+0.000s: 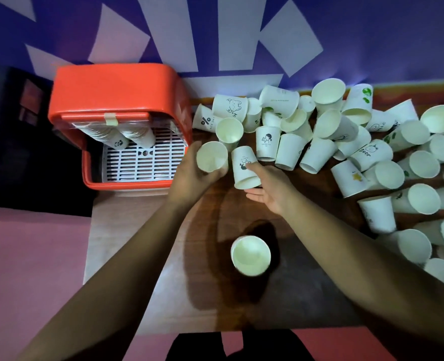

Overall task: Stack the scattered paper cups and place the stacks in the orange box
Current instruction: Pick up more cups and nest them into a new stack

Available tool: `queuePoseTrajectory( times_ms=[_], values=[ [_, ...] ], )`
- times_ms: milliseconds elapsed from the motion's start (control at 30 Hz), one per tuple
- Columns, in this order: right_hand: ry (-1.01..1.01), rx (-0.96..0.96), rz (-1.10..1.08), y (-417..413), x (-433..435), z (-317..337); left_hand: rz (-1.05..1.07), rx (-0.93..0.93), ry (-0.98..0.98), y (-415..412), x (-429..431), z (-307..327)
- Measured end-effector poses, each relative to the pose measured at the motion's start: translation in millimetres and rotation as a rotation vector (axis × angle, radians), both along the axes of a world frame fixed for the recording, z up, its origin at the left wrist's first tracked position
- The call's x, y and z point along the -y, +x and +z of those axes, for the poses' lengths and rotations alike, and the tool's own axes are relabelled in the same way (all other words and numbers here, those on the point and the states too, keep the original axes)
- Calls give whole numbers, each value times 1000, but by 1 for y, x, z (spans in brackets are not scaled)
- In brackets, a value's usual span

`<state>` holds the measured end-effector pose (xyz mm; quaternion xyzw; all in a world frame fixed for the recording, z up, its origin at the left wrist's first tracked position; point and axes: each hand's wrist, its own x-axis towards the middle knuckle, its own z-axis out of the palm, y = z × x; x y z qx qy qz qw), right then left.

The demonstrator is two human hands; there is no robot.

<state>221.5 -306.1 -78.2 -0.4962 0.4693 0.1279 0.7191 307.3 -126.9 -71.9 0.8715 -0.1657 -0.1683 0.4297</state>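
Stacking step in hand. Upright cup point(211, 158) gripped by left hand point(189, 177), just beside orange box point(116, 79). Upside-down cup point(245, 169) pinched by right hand point(270, 190). Next: it must be flipped and nested into upright cup. Loose cups point(318, 155) heaped at right.

We read "%" and "NICE DAY" on a tipped cup point(205, 120) in the upper middle of the frame, and "Dear" on a side-lying cup point(369, 152) at centre right. Smaller cup print is illegible.
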Motion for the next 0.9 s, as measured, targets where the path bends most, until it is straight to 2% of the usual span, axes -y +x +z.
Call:
queuePoseTrajectory(
  times_ms=[100,233,300,367,500,700,800,900],
  values=[
    [-32,93,-26,-27,5,28,38,-33,-68,-12,-15,14],
    [-125,253,75,-70,-1,72,75,-85,-112,-34,-32,26],
    [-338,267,199,-90,-6,92,103,-96,-134,-43,-39,30],
    [-596,202,371,-109,-9,110,138,-108,-149,-50,-45,38],
    [-756,223,561,-145,-20,128,160,-89,-201,-64,-56,56],
    [-1102,403,932,-159,-42,105,141,-69,-232,-86,-68,72],
    [-1306,458,1026,-160,-58,81,137,-57,-266,-98,-72,76],
    [-1355,452,1082,-166,-72,65,97,-53,-262,-112,-75,84]
  ],
)
